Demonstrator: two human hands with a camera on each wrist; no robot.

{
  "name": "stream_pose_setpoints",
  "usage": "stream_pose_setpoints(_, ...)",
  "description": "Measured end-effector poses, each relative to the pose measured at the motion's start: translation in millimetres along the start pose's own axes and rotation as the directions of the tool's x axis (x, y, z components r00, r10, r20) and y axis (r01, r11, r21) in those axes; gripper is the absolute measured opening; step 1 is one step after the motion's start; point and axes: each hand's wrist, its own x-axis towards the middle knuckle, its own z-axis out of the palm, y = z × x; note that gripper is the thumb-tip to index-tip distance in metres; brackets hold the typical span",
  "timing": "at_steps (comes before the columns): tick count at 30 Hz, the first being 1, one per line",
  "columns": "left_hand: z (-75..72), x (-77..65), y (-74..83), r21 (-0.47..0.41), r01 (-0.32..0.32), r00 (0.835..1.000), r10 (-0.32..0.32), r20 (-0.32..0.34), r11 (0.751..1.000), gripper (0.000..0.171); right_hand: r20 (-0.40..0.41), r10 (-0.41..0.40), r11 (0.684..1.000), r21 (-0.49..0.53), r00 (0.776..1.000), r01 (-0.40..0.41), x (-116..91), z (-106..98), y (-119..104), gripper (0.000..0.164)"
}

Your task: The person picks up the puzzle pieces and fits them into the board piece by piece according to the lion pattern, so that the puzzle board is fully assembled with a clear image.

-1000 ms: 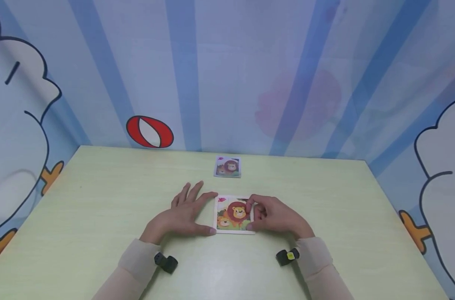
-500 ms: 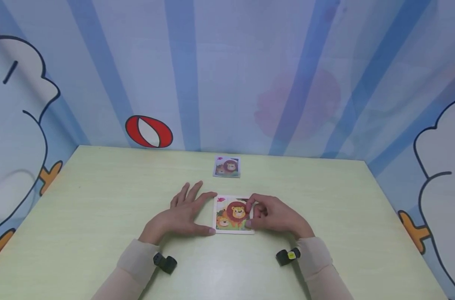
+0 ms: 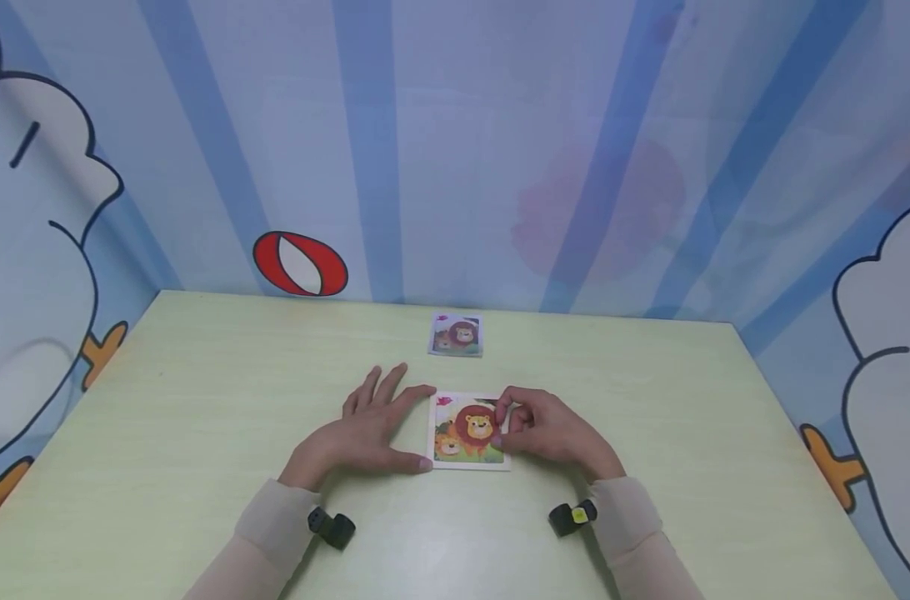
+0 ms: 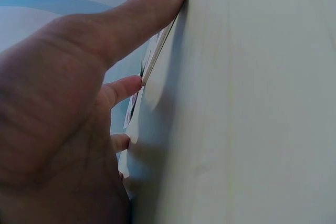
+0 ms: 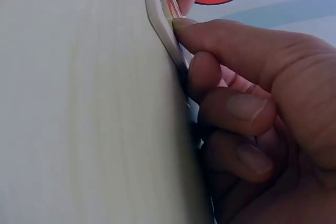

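A square lion jigsaw puzzle [image 3: 466,446] in a white frame lies flat on the table in the head view. My left hand [image 3: 365,429] is on its left side, fingers spread and straight, thumb and index fingertip touching the two left corners. On the right side, my right hand [image 3: 548,429] bends its thumb and index finger onto a puzzle piece at the picture's right edge. Its other fingers are curled under. The right wrist view shows the thumb [image 5: 210,30] on the board [image 5: 160,19]; its fingertip hides the piece's outline. The left wrist view has the left thumb [image 4: 142,17] against the board's edge.
A smaller card [image 3: 456,335] with the same lion picture lies beyond the puzzle, near the back of the pale table [image 3: 200,375]. A blue striped cloth backdrop [image 3: 455,150] stands behind the table. Both wrists carry small black cameras.
The right thumb has slid slightly up along the picture's right side, away from the lower edge. My left hand, the puzzle and the smaller card hold their places.
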Motion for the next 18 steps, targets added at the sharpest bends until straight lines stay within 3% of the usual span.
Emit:
stream_pose_setpoints(5, 7.3, 4.2, -7.3, 0.004, 0.019, 1.0, -0.019, -0.007, 1.0, 0.104, 0.004, 0.003, 1.0, 0.009, 1.0, -0.003, 0.3, 0.1, 2.0, 0.027)
stream_pose_setpoints(13, 7.0, 3.0, -7.1, -0.005, 0.002, 1.0, -0.002, -0.012, 1.0, 0.103, -0.02, -0.002, 0.998, 0.066, 1.0, 0.003, 0.7, -1.7, 9.5, 0.012)
stream_pose_setpoints(18, 5.8, 2.3, -6.4, -0.025, -0.015, 1.0, 0.015, -0.023, 1.0, 0.105, -0.135, 0.023, 0.993, 0.122, 0.991, -0.006, 0.7, -4.8, 7.4, 0.019)
